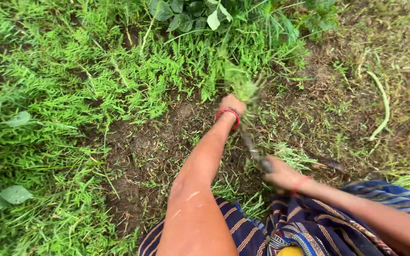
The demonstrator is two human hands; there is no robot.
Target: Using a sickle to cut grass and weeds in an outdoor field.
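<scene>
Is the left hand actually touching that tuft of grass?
Touching. The head view shows the left hand closed around the base of the grass tuft, with the blades sticking up straight out of the fist.

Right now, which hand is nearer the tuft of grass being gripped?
Left. The left hand is closed around the grass tuft; the right hand sits lower, toward the body, holding a blurred tool.

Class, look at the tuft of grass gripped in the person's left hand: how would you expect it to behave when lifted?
The tuft of grass would probably flop, since its thin blades splay loosely above the left hand. It looks light for its size. Blades may slip free, as they are fine and bunched only at the fist.
</scene>
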